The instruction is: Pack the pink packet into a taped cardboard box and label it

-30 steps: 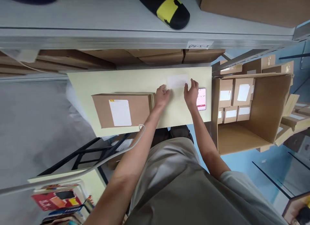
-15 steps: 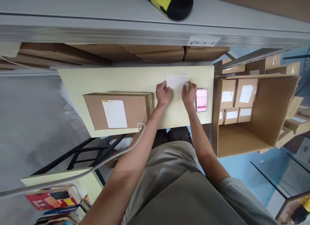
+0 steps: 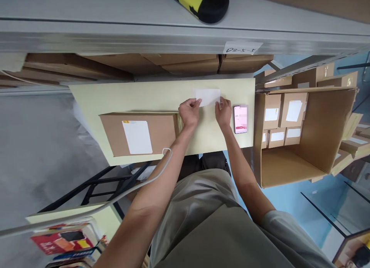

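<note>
A small blank white sheet of paper (image 3: pixel 208 97) is over the pale yellow board (image 3: pixel 138 94) in front of me. My left hand (image 3: pixel 190 112) pinches its lower left corner between thumb and fingers. At the lower right corner, my right hand (image 3: pixel 223 113) has its fingers closed on the edge; its fingertips are partly hidden. Just right of that hand lies a phone (image 3: pixel 241 119) with a pink lit screen. A closed cardboard box (image 3: pixel 164 133) with a white label lies left of my left hand.
A large open carton (image 3: pixel 309 160) holding several labelled small boxes stands at the right. Ahead is a grey shelf (image 3: pixel 115 37) with a black and yellow tool (image 3: pixel 212 6) on it. A grey cable (image 3: pixel 138 185) crosses my left forearm. Books (image 3: pixel 69 239) sit lower left.
Both hands and the sheet have shifted left, the left hand the most. The sheet sits slightly more tilted between them.
</note>
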The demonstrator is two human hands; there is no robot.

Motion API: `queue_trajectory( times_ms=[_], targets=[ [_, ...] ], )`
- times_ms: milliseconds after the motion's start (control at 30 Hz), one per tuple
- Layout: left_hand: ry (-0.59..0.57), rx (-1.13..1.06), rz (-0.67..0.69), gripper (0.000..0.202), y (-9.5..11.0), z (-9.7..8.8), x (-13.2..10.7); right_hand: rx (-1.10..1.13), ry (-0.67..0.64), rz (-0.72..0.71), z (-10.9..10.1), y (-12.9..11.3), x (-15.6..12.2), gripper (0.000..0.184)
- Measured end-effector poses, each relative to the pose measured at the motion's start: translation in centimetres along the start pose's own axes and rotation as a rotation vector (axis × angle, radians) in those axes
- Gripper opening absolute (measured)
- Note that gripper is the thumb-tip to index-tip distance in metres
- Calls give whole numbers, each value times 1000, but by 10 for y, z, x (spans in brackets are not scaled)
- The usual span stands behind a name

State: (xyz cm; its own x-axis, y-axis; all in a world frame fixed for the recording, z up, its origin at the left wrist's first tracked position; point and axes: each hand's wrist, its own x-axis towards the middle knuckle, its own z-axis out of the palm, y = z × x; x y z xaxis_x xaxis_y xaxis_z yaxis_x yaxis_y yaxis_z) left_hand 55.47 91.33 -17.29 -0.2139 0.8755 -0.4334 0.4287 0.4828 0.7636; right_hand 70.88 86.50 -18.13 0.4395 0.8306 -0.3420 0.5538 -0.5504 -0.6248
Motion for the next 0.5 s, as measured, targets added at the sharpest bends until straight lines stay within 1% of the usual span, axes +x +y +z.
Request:
queue_trajectory(
  times_ms=[100,167,267,400,500],
  targets=[
    [-35,17,-11,9,-6,-4,7,75,44,27,-6,-9,-5,36],
    [-71,58,4,15,-9,-4,11,119,37,63,-10,-15,-8,34],
    [-121,101,20,21,-14,-3,17,118,16,94,-15,-21,-9,41],
    [-154,66,3,23,-16,1,19,68,42,39,-21,-27,-8,52],
    [-118,-2,5,37,-10,1,16,66,51,-32,-21,-35,-12,56]
  ],
)
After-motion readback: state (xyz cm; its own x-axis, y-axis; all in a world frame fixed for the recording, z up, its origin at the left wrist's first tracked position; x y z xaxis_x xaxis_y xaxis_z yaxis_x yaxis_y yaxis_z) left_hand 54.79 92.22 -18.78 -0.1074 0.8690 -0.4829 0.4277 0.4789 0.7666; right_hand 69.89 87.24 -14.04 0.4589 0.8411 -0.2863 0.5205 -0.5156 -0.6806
